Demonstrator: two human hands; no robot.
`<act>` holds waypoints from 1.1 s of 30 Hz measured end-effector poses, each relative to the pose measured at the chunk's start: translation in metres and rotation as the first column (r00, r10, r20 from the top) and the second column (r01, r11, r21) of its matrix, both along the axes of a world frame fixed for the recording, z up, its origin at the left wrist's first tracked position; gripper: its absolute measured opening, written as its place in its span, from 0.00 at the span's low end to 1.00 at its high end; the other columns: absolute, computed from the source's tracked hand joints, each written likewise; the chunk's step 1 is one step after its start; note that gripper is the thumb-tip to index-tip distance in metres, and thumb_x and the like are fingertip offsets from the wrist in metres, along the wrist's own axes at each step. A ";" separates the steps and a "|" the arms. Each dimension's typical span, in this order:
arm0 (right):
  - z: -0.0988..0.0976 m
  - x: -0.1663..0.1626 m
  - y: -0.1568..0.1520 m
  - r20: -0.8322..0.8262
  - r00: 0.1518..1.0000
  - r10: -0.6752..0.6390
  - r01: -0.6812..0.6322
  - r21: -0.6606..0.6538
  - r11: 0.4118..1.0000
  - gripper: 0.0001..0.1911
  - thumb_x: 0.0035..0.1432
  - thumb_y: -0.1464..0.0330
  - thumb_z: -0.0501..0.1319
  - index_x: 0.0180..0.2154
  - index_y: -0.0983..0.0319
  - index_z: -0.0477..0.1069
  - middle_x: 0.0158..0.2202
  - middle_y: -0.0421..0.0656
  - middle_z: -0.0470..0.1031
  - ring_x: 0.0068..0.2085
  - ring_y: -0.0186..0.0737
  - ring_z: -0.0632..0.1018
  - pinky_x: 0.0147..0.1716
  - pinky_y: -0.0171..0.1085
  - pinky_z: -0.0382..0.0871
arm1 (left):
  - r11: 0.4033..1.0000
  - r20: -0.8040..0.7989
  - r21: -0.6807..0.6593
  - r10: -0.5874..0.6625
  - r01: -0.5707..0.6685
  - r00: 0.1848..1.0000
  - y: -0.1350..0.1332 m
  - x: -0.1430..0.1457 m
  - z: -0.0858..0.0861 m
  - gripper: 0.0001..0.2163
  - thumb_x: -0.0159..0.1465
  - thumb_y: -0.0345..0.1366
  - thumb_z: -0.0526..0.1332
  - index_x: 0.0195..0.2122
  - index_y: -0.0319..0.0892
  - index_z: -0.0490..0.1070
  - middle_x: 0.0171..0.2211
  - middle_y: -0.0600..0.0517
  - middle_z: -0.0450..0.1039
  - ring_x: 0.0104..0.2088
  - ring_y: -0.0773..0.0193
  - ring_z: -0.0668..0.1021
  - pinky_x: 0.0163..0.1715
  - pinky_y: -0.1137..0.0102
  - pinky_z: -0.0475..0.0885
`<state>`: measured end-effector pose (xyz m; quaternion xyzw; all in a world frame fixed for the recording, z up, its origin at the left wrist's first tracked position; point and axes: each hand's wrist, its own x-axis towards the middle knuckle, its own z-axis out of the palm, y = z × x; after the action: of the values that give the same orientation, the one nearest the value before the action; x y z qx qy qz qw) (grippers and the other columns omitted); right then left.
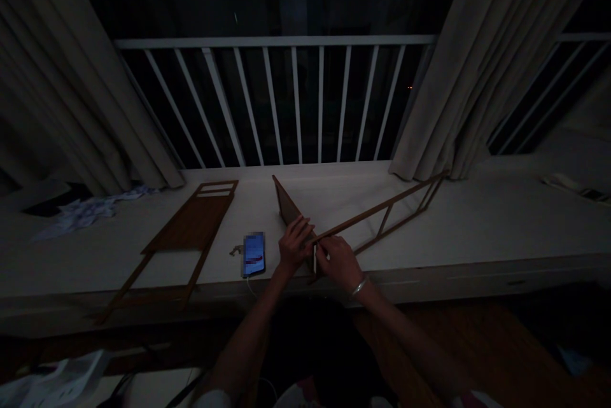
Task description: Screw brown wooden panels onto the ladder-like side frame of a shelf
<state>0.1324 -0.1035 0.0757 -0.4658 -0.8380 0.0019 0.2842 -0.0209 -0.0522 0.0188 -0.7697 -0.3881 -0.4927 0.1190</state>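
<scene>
On a white window ledge (477, 223) stand two brown wooden parts joined at a corner. My left hand (293, 247) is closed on the near end of an upright wooden panel (286, 204). My right hand (337, 260), a bracelet on its wrist, pinches the near end of a long wooden ladder-like frame (382, 214) that runs back to the right. Both hands meet at the joint, near the ledge's front edge. What the fingertips press at the joint is hidden in the dim light.
A lit phone (254, 254) lies left of my hands with small keys beside it. Another flat wooden panel with legs (191, 226) lies further left. Crumpled paper or cloth (88, 212) sits at far left. White railing (296, 102) and curtains (477, 64) stand behind.
</scene>
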 end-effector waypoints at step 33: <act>-0.004 -0.003 -0.002 -0.080 0.996 -0.041 0.038 -0.043 0.998 0.09 0.58 0.72 0.47 0.30 0.62 0.65 0.30 0.42 0.71 0.35 0.38 0.68 0.37 0.36 0.52 | 0.996 0.024 -0.083 0.042 -0.040 0.999 0.003 0.009 -0.012 0.27 0.60 0.51 0.42 0.54 0.41 0.57 0.52 0.44 0.60 0.57 0.54 0.57 0.51 0.57 0.58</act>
<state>0.1293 -0.1056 0.0712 -0.4877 -0.8162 0.0323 0.3081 -0.0118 -0.0489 0.0072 -0.7593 -0.4254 -0.4837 0.0924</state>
